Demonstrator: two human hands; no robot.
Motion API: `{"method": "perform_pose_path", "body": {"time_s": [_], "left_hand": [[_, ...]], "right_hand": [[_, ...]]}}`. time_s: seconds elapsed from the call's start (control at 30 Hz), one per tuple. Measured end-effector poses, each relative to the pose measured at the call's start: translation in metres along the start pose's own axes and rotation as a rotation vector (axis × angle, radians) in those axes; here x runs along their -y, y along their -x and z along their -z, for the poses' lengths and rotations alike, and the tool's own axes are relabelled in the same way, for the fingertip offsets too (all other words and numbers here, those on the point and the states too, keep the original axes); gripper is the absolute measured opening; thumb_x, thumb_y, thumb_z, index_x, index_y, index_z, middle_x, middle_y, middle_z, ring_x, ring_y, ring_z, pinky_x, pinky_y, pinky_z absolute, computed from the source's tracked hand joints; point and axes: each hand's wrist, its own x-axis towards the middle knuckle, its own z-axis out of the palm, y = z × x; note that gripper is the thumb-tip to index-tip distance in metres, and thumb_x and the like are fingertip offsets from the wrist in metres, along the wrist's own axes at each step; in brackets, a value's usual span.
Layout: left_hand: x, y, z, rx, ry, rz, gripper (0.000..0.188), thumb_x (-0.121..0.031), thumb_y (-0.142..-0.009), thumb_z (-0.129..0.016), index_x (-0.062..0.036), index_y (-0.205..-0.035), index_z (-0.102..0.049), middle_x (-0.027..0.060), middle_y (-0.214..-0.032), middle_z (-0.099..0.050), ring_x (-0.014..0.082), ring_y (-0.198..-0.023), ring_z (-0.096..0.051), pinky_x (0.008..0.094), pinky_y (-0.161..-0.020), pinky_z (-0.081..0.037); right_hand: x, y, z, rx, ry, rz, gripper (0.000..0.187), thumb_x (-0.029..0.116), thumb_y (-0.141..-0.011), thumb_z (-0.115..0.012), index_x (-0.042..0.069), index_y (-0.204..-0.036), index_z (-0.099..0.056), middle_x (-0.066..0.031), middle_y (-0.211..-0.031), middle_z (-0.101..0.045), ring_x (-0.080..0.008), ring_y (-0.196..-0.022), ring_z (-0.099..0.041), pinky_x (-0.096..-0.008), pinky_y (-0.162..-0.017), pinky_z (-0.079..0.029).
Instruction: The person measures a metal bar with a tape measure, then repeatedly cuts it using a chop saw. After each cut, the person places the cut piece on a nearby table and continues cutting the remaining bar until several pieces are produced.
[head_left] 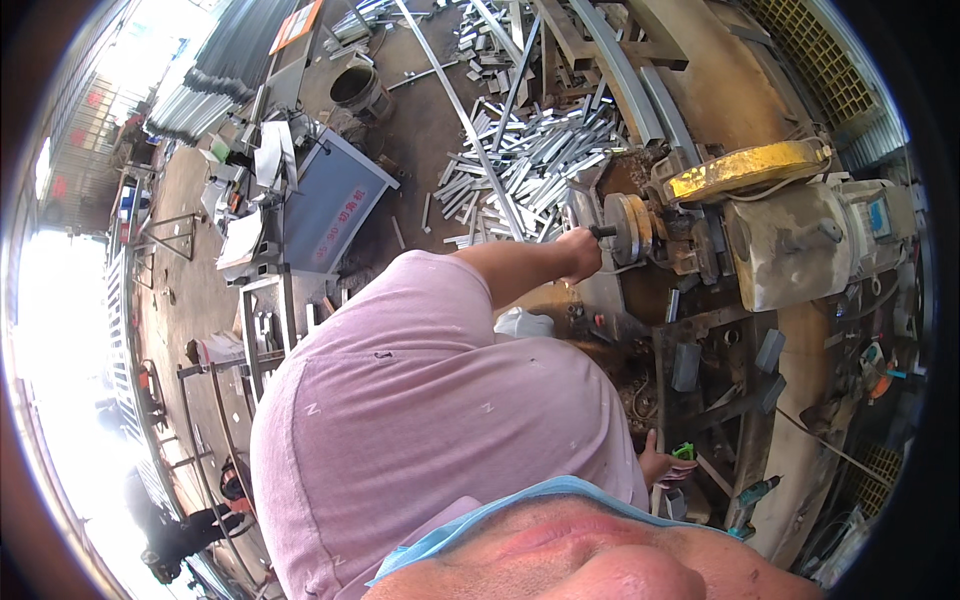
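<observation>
My left hand (580, 256) reaches out to the machine, its fingers closed round a short black handle (603, 231). The handle sticks out from a round metal wheel (622, 229) on the near side of a cutting machine with a yellow guard (745, 170). Lower down, beside my body, my right hand (660, 466) has its thumb and fingers apart. A small bright green object (684, 452) lies right at its fingers; I cannot make out its kind, and its grip is not plain. A dark green power drill (752, 494) stands farther right.
Cut metal profile pieces (545, 150) lie heaped on the floor beyond the machine. A long metal bar (462, 115) crosses there. To the left stand a grey-blue cabinet (335, 205) and a bucket (360, 92). Another person (185, 535) is at the lower left.
</observation>
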Motion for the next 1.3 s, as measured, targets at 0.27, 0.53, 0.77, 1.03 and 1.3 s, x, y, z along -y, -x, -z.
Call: {"method": "perform_pose_path", "body": {"time_s": [0.27,0.53,0.77,1.03,1.3], "left_hand": [[-0.001,0.003,0.006,0.012,0.014,-0.001,0.025,-0.023,-0.075,-0.083,-0.0178,-0.099,-0.083,0.0040,-0.105,-0.080,0.0263,-0.102,-0.076,0.0402,-0.081,-0.062],[-0.002,-0.006,-0.007,-0.039,-0.055,0.042,0.021,-0.027,-0.083,-0.080,-0.0158,-0.100,-0.083,0.0054,-0.105,-0.080,0.0269,-0.094,-0.077,0.0401,-0.076,-0.061],[-0.011,0.000,0.007,0.034,-0.126,0.126,0.024,-0.019,-0.083,-0.071,-0.0133,-0.103,-0.082,0.0114,-0.107,-0.080,0.0278,-0.103,-0.077,0.0420,-0.083,-0.062],[-0.013,0.001,0.014,0.091,-0.189,0.096,0.028,-0.028,-0.093,-0.062,-0.0151,-0.107,-0.081,0.0107,-0.113,-0.079,0.0278,-0.105,-0.077,0.0427,-0.087,-0.062],[-0.015,0.001,0.015,0.074,-0.154,0.141,0.025,-0.021,-0.088,-0.067,-0.0142,-0.107,-0.082,0.0098,-0.113,-0.080,0.0272,-0.107,-0.076,0.0416,-0.088,-0.061]], "right_hand": [[-0.008,-0.007,0.001,-0.019,0.110,0.029,0.155,0.073,-0.067,-0.087,-0.003,-0.164,0.007,-0.0272,-0.170,-0.008,-0.0445,-0.157,-0.010,-0.0649,-0.123,-0.012],[-0.007,-0.001,-0.006,0.037,-0.037,0.056,0.158,0.063,-0.067,-0.094,-0.009,-0.162,0.011,-0.0294,-0.171,0.004,-0.0520,-0.156,0.002,-0.0608,-0.127,-0.004],[0.035,0.014,0.041,0.152,-0.065,-0.132,0.155,0.059,-0.066,-0.094,0.005,-0.166,0.011,-0.0255,-0.173,0.001,-0.0437,-0.161,0.002,-0.0703,-0.123,-0.008],[0.042,0.017,0.045,0.165,-0.096,-0.152,0.155,0.056,-0.068,-0.094,0.009,-0.165,0.017,-0.0297,-0.172,0.004,-0.0455,-0.161,0.004,-0.0704,-0.124,-0.002],[0.043,0.018,0.044,0.149,-0.088,-0.163,0.155,0.059,-0.067,-0.094,0.010,-0.166,0.014,-0.0272,-0.173,0.003,-0.0433,-0.162,0.004,-0.0709,-0.124,-0.002]]}}
